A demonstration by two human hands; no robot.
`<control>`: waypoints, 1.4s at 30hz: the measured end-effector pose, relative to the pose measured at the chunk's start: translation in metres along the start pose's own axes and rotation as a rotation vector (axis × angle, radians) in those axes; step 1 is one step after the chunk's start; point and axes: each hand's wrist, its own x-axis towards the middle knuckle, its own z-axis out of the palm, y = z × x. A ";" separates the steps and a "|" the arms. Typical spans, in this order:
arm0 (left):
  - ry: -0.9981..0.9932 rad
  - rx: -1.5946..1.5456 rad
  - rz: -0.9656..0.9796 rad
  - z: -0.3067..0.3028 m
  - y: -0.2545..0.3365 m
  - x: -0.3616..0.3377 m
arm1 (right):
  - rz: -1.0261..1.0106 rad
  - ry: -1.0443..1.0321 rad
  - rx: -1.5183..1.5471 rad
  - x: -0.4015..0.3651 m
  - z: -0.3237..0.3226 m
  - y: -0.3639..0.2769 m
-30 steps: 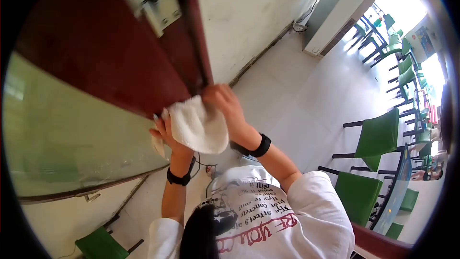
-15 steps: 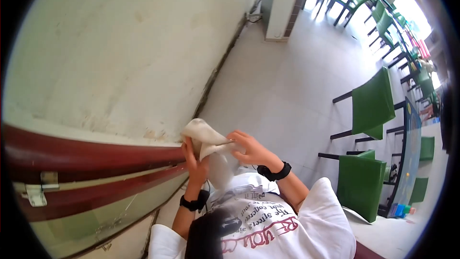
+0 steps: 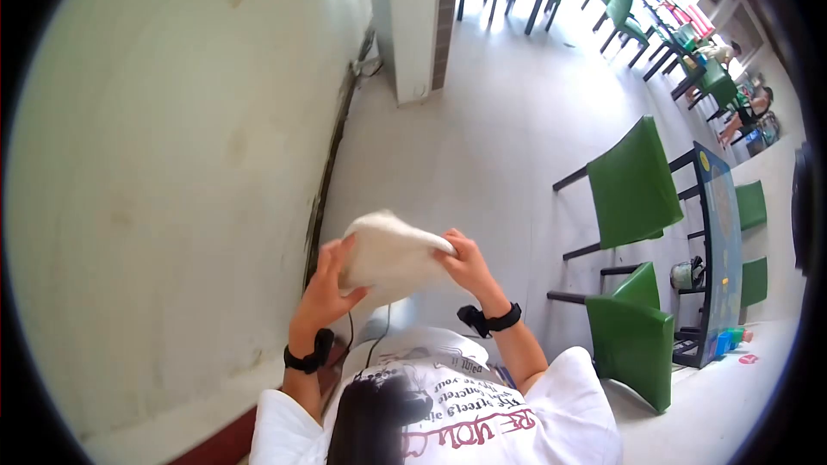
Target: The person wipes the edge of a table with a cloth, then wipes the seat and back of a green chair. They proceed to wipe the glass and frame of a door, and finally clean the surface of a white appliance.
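An off-white cloth [image 3: 394, 251] is stretched between my two hands, in front of my body and above the floor. My left hand [image 3: 326, 284] grips its left edge, with the thumb low and the fingers partly behind the fabric. At the cloth's right corner, my right hand [image 3: 465, 260] pinches the edge between thumb and fingers. The upper edge of the cloth is slightly blurred. Each wrist wears a black band, and thin dark cords hang below the cloth.
A stained wall [image 3: 189, 164] rises on my left, ending at a pillar [image 3: 412, 26] farther ahead. Green chairs [image 3: 633, 185] and a dark-framed table [image 3: 715, 250] stand to the right. Beyond them are more chairs and tables, with people at the far right.
The cloth has gone from bunched to spread between my hands, which are now farther apart. My view has turned, so the red-brown ledge at left has mostly left the picture.
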 end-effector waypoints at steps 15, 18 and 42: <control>-0.248 0.358 -0.023 0.064 -0.108 0.327 | -0.244 0.249 -0.668 0.223 -0.166 0.014; -0.172 0.488 -0.179 0.081 -0.117 0.379 | 0.003 0.197 -0.887 0.256 -0.195 0.040; 0.683 0.520 0.329 -0.119 -0.073 0.891 | -1.001 0.452 -0.457 0.814 -0.304 -0.116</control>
